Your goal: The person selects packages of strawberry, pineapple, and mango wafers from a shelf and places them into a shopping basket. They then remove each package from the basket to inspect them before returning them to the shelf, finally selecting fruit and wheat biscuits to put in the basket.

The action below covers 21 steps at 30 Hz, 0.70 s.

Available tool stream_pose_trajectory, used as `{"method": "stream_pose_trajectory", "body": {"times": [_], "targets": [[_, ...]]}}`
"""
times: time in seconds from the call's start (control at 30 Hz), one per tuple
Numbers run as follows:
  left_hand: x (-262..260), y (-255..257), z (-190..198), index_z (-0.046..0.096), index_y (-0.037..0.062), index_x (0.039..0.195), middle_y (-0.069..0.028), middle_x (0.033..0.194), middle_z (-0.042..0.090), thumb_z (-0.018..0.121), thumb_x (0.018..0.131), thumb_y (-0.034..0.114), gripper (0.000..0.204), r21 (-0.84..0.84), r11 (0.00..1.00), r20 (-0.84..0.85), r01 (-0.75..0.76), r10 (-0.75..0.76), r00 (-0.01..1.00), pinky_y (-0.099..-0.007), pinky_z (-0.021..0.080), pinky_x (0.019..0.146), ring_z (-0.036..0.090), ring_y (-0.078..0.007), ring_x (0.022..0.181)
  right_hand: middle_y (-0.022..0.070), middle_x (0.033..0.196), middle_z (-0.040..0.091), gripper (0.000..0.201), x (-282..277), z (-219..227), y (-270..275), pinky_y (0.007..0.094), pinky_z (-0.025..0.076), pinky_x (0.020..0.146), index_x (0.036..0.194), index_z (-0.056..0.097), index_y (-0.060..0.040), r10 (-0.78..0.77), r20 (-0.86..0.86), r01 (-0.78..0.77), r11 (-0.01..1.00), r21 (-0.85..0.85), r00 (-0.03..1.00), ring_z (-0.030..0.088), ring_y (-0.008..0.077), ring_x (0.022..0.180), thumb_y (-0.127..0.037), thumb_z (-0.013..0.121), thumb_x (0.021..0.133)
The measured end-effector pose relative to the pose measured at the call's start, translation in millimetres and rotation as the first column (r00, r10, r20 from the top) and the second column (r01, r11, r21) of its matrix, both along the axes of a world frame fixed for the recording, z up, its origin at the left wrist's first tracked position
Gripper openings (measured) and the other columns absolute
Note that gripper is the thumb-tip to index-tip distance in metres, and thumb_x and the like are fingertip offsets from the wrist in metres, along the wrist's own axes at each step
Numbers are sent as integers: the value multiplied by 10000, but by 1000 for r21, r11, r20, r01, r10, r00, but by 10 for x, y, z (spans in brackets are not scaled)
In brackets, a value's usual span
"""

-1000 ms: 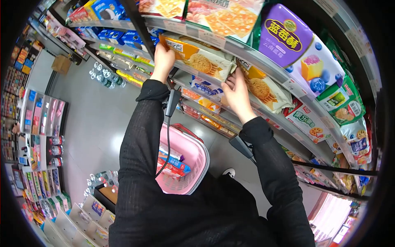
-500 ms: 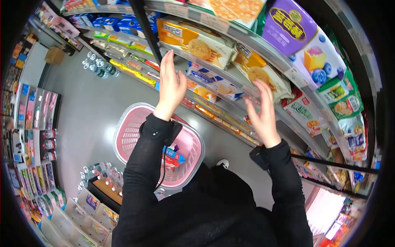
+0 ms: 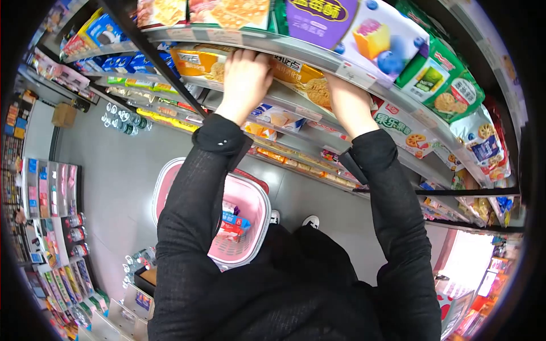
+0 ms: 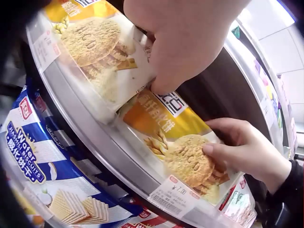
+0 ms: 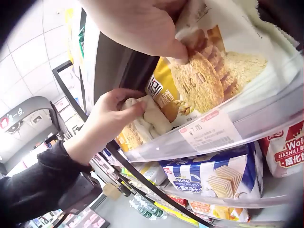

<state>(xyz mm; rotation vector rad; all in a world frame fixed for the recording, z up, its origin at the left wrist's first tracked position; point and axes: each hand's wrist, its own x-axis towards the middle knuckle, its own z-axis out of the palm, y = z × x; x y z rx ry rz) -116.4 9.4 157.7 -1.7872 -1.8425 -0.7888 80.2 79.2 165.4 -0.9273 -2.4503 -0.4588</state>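
Note:
Two yellow-and-white biscuit packs lie side by side on a shelf. My left hand (image 3: 245, 82) is where they meet, its fingers and thumb curled at the crumpled white end of the left biscuit pack (image 4: 92, 42). My right hand (image 3: 348, 105) pinches the far end of the right biscuit pack (image 4: 190, 159). In the left wrist view its thumb lies on the printed front, with the other fingers partly hidden behind. The right wrist view shows that pack (image 5: 204, 80) standing behind the shelf's clear front lip and price tag (image 5: 209, 135).
Blue wafer packs (image 5: 213, 173) sit one shelf below. A purple blueberry pastry bag (image 3: 321, 23) stands on the shelf above. On the floor, a pink basket (image 3: 259, 219) holds a few packets (image 3: 232, 224). Bottled water (image 3: 126, 120) stands farther off by the shelves.
Both hands first touched the left biscuit pack, then drew back open toward me. Now they have reached to the shelf again, farther right, and the right hand grips the right pack.

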Motion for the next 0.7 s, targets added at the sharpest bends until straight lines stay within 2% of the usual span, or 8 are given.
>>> {"method": "stream_pose_trajectory", "body": {"times": [0.07, 0.17, 0.33, 0.37, 0.4, 0.43, 0.53, 0.7], "targets": [[-57, -21, 0, 573, 59, 830, -116, 809, 514, 644, 625, 165, 242, 33, 999, -20, -11, 11, 1000, -417, 354, 828, 496, -291, 820, 184, 1054, 514, 366, 103, -19, 4, 381, 417, 812, 1129, 476, -101, -31, -3, 31, 995, -92, 1000, 499, 326, 984, -73, 420, 768], [-155, -35, 5, 573, 58, 869, -127, 829, 519, 647, 629, 168, 275, 20, 1000, -3, -11, 11, 1000, -425, 346, 846, 494, -298, 844, 184, 1030, 525, 358, 174, -50, 56, 372, 431, 782, 1117, 488, -102, 76, -50, -76, 997, -5, 996, 512, 327, 955, -61, 432, 766], [-186, -13, -1, 556, 47, 938, -177, 875, 524, 654, 629, 204, 360, -39, 999, 40, -1, 3, 999, -442, 321, 889, 487, -336, 894, 182, 960, 557, 321, 203, 9, 22, 357, 438, 758, 1077, 527, -81, 135, -189, -179, 954, -239, 973, 527, 325, 909, -40, 491, 760], [-185, -19, 0, 548, 44, 950, -187, 876, 522, 653, 624, 218, 384, -31, 999, 59, 25, -23, 998, -446, 317, 894, 483, -347, 907, 173, 971, 562, 315, 233, 48, -11, 349, 438, 762, 1068, 535, -77, 198, -173, -235, 943, -236, 965, 535, 317, 897, -37, 507, 757], [-195, -24, -4, 539, 41, 962, -197, 878, 519, 652, 619, 232, 409, -21, 998, 78, 51, -49, 996, -449, 312, 899, 478, -359, 921, 164, 988, 562, 314, 245, 43, -14, 343, 438, 767, 1069, 534, -76, 181, -148, -220, 920, -325, 972, 542, 310, 892, -37, 509, 758], [-217, -20, -13, 529, 22, 978, -191, 896, 505, 641, 619, 224, 427, -2, 998, 55, 68, -68, 996, -426, 378, 795, 463, -371, 889, 160, 991, 563, 309, 254, 48, -25, 340, 438, 770, 1066, 535, -74, 193, -147, -233, 912, -337, 970, 542, 308, 896, -38, 509, 760], [-219, -48, -22, 527, 24, 983, -186, 908, 502, 633, 616, 220, 429, 31, 993, 58, 113, -114, 992, -428, 373, 814, 460, -368, 901, 152, 998, 563, 312, 244, 84, -39, 336, 436, 777, 1068, 533, -74, 205, -152, -248, 900, -358, 967, 539, 305, 910, -36, 510, 759], [-194, -100, 26, 449, 25, 1052, -193, 958, 465, 598, 642, 238, 486, 18, 996, 136, 90, -91, 986, -431, 366, 831, 428, -375, 941, 166, 1036, 543, 363, 251, 158, -89, 340, 423, 799, 1106, 500, -66, 205, -120, -235, 889, -393, 972, 518, 310, 950, -44, 534, 745]]}}
